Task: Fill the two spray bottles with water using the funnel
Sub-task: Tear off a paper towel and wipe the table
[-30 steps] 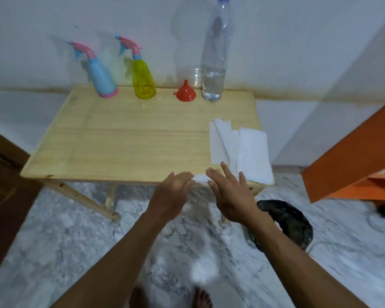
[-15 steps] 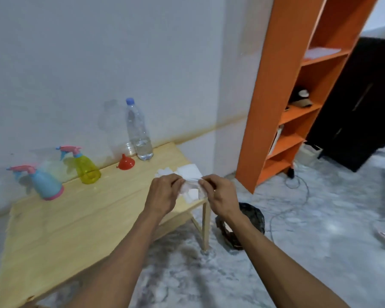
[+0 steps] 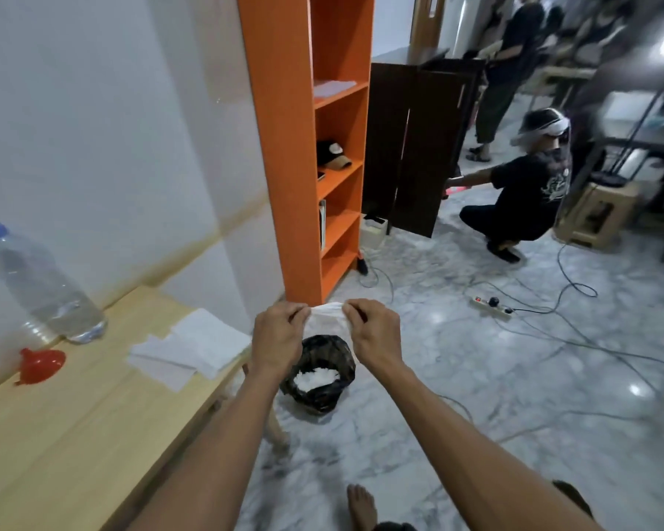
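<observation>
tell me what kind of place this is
Probably a shared indoor workroom used for recording tasks: marble floor, an orange shelf, a power strip with cables, and another person crouching with a headset on.

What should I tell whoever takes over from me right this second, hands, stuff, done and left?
Left hand and right hand: both pinch one white tissue, held over the black-lined bin on the floor.
Water bottle, capped and partly full, stands at the back of the wooden table. Red funnel sits mouth down beside it. Spare tissues lie near the table's edge.
The spray bottles are out of view, so their fill cannot be judged.
Left: deal with the tissue, turn back to the table, funnel water into both bottles.
</observation>
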Action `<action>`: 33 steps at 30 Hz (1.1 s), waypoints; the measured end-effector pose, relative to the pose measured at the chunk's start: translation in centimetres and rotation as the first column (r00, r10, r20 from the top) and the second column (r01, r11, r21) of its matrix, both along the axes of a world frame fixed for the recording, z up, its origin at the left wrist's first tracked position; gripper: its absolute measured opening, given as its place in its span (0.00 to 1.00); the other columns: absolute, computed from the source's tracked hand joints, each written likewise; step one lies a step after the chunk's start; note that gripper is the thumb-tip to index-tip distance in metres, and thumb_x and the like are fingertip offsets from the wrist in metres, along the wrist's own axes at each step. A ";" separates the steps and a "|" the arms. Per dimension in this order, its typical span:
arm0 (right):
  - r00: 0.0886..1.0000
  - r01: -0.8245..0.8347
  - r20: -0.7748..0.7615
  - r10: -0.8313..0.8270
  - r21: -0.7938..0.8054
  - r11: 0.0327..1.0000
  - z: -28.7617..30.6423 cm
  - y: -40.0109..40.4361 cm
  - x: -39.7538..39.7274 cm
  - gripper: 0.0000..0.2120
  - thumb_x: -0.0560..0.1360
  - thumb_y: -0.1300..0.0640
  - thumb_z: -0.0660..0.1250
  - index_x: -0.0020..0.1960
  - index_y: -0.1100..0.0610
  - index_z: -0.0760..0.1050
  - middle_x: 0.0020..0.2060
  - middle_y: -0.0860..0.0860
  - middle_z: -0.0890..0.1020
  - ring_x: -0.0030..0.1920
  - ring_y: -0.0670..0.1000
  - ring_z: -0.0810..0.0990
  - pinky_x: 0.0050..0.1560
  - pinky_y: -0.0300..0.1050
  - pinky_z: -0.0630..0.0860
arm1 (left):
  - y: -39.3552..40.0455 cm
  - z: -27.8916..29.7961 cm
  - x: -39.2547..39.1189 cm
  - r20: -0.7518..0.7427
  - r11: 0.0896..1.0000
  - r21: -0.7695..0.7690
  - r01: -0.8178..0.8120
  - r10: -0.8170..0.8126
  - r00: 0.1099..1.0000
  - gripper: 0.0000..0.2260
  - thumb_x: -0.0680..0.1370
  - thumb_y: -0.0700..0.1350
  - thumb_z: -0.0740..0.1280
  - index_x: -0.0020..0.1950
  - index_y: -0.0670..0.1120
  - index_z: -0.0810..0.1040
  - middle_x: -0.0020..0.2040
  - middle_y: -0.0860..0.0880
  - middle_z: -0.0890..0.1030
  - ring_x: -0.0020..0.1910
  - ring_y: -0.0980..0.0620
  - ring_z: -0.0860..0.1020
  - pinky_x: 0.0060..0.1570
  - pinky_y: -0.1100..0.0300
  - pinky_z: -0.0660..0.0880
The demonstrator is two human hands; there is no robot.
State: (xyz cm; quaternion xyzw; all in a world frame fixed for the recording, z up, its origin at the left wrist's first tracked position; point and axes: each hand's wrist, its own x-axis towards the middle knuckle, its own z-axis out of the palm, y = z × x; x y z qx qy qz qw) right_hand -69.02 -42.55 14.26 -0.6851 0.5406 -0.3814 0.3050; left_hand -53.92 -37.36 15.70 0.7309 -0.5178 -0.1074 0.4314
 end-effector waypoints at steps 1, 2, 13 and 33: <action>1.000 0.023 -0.014 -0.023 0.007 1.000 -0.4 -0.5 -0.2 0.10 0.82 0.54 0.66 0.55 0.56 0.84 0.50 0.52 0.86 0.51 0.53 0.81 0.55 0.49 0.76 | -0.7 -0.3 -0.3 0.005 1.000 0.007 0.002 -0.002 1.000 0.07 0.79 0.44 0.70 0.51 0.44 0.87 0.48 0.46 0.86 0.47 0.50 0.81 0.49 0.61 0.72; 0.999 0.044 -0.029 -0.043 0.022 0.999 -0.8 -1.0 -0.3 0.10 0.82 0.53 0.65 0.55 0.55 0.84 0.51 0.52 0.85 0.52 0.53 0.81 0.55 0.50 0.76 | -1.5 -0.7 -0.6 0.012 1.000 0.018 0.002 -0.002 1.000 0.07 0.79 0.44 0.70 0.51 0.44 0.87 0.48 0.46 0.86 0.47 0.48 0.81 0.49 0.59 0.73; 0.992 0.082 -0.117 -0.053 0.262 0.962 -9.3 -11.4 3.7 0.10 0.82 0.52 0.65 0.52 0.54 0.83 0.51 0.51 0.85 0.53 0.53 0.81 0.51 0.50 0.77 | -11.6 -9.4 2.4 -0.118 0.958 0.282 -0.057 0.094 0.989 0.07 0.79 0.45 0.69 0.46 0.47 0.86 0.43 0.51 0.86 0.43 0.51 0.82 0.46 0.55 0.78; 0.942 0.036 -0.295 0.159 0.562 0.827 -26.3 -32.0 10.7 0.10 0.82 0.55 0.64 0.57 0.55 0.83 0.53 0.52 0.84 0.55 0.55 0.80 0.50 0.51 0.79 | -31.5 -26.4 6.6 -0.107 0.754 0.640 -0.150 0.281 0.954 0.10 0.82 0.43 0.66 0.43 0.46 0.84 0.34 0.49 0.81 0.29 0.61 0.72 0.32 0.71 0.68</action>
